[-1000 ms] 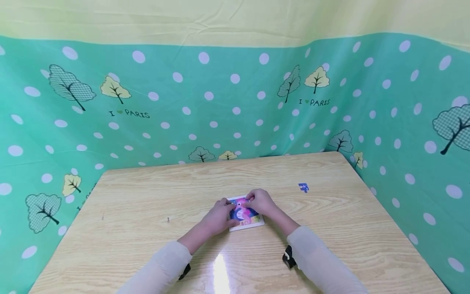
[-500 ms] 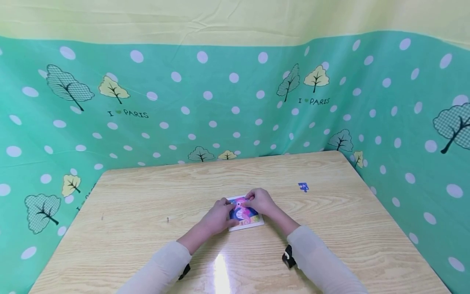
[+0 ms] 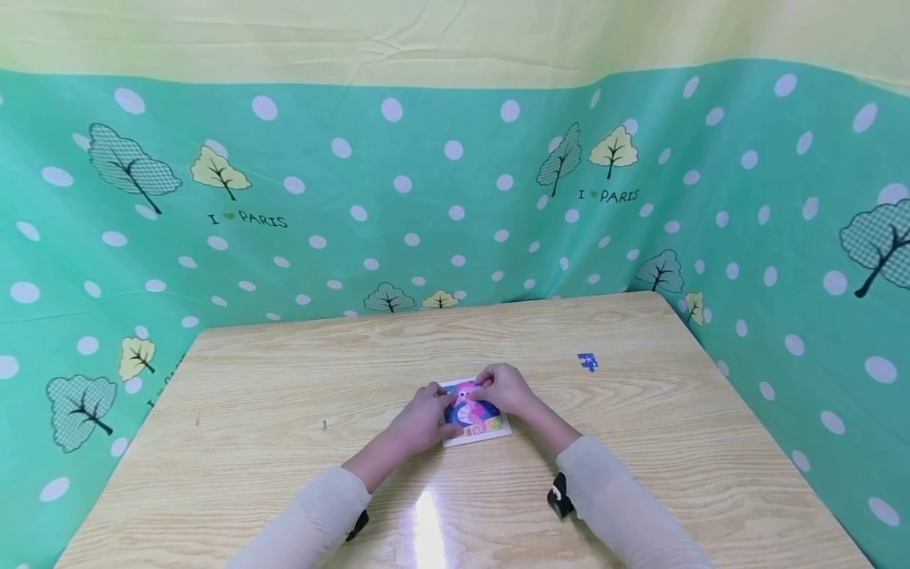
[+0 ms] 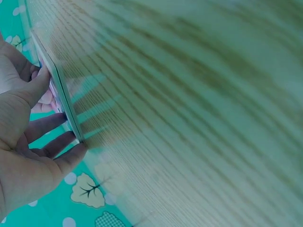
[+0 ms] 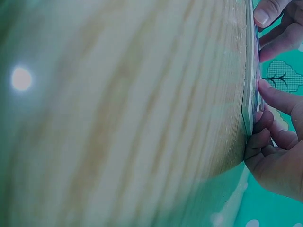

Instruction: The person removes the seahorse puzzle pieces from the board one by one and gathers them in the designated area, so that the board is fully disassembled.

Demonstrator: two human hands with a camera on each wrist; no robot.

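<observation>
Still unchanged: left hand (image 3: 419, 420) grips seahorse jigsaw puzzle (image 3: 472, 416) by left side, right hand (image 3: 506, 390) clamped on its far edge; blue jigsaw piece (image 3: 588, 362) unmoved.

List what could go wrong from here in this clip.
The right grip touches the seahorse puzzle near its far right corner, so it might dislodge pieces there. If the left grip eases, the puzzle could slide on the wood-grain table. The loose blue jigsaw piece, lying apart, might be overlooked.
</observation>
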